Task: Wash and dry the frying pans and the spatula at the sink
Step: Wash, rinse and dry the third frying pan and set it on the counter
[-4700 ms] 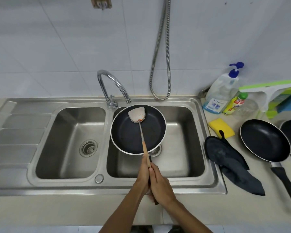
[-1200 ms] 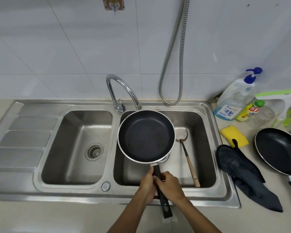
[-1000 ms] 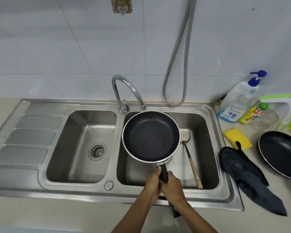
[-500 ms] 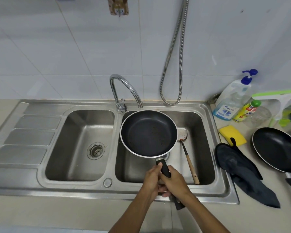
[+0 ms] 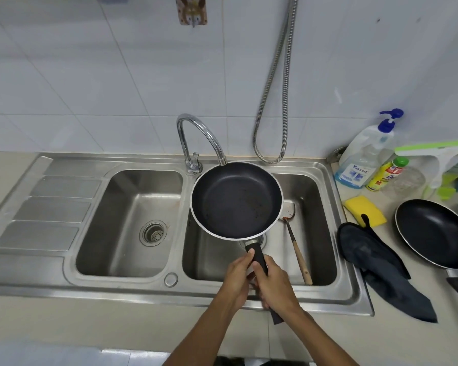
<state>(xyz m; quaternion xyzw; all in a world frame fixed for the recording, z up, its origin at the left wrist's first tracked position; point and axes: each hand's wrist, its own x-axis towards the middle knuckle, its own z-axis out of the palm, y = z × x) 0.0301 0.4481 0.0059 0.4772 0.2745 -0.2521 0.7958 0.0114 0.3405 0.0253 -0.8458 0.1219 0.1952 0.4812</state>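
Now both hands on one pan [image 5: 236, 200] handle: left hand [image 5: 237, 280] and right hand [image 5: 274, 285] wrapped around it, pan held over right basin [image 5: 317, 233], below tap [image 5: 200, 138]. Spatula [image 5: 296, 249] lies in that basin, blade partly under the pan's rim. Second pan [image 5: 434, 232] sits on counter [image 5: 407, 326], beside dark cloth [image 5: 376, 265] and sponge [image 5: 364, 210].

Both forearms reach in from the near edge, converging. The left hand [image 5: 237, 280] and right hand [image 5: 275, 286] sit side by side, fingers curled closed in one shared grip.
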